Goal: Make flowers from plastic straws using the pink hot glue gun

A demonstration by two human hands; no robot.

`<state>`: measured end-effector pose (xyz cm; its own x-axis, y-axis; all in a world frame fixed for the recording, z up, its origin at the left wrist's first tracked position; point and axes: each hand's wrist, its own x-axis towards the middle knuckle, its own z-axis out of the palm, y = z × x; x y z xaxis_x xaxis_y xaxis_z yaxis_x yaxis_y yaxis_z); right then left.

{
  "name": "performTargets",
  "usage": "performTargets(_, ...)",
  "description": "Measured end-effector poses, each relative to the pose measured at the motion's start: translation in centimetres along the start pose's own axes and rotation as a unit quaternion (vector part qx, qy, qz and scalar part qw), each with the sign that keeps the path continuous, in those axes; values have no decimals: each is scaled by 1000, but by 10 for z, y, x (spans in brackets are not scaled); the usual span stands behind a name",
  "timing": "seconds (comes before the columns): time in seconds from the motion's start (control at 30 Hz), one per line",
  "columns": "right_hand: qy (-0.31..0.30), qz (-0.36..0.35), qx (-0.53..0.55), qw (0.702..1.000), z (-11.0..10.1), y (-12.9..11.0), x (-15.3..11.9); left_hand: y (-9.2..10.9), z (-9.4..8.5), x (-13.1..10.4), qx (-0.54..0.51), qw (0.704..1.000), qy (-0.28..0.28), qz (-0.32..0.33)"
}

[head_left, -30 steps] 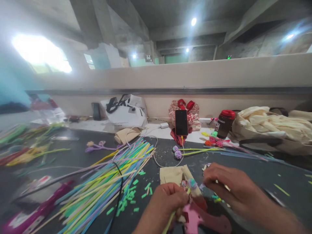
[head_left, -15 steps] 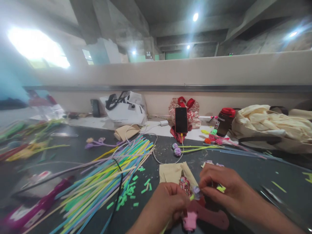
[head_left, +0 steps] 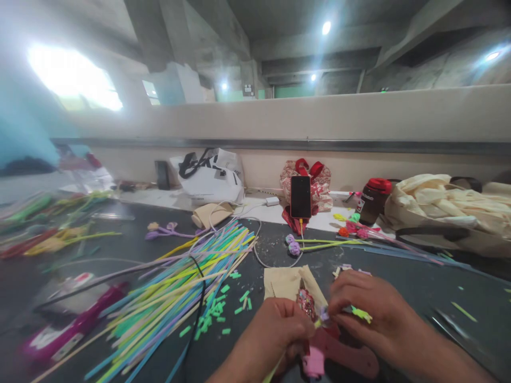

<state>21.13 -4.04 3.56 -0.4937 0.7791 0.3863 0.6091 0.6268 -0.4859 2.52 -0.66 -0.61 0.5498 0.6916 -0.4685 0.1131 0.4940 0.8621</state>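
I've got the L grip (head_left: 277,327) pinched on 1 yellow-green stem (head_left: 274,372), thumb & forefinger tog. 1 small lilac flower piece (head_left: 324,313) sits btwn the 2 grips, just past the L fingertips, low-centre in my view. R grip (head_left: 369,306) has its fingers curled in right beside that piece; can't tell from my end if they're actually closed on it. 1 lime scrap (head_left: 361,314) shows nr the R fingers. Below the piece: 1 pink tool (head_left: 313,364), partly hidden, & 1 glittery red part (head_left: 306,302) over 1 beige sheet (head_left: 277,282).

Further out on the dark counter (head_left: 419,287), to the left: 1 bundle of pastel stems (head_left: 175,308), too many to count; loose green bits (head_left: 215,314) by it, ditto; 1 black cable (head_left: 203,298) across it; 1 magenta tool (head_left: 72,332), blurred.

Ahead: 2 lilac flower heads (head_left: 294,248) on yellow-green stalks, 1 purple sprig (head_left: 170,232), 1 tan pouch (head_left: 213,215). At the back: 1 phone (head_left: 301,197), propped vs 1 red-patterned bag (head_left: 321,186), w/ 1 lead plugged in at its bottom; 1 white bag (head_left: 211,181) L of that; R, 1 red-capped bottle (head_left: 374,202), then 1 cream cloth bag (head_left: 447,207).
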Motion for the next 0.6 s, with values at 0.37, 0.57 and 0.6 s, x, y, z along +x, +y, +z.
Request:
performTargets(0.37,-64,-39,-92,993,-5,-1,2,5,3,-4,24,1000,9,2)
performTargets(0.57,-58,-49,-148,986,1,4,0,5,3,-3,33,999,17,-6)
performTargets(0.6,-57,-44,-151,986,2,4,0,4,3,-3,30,999,16,-2)
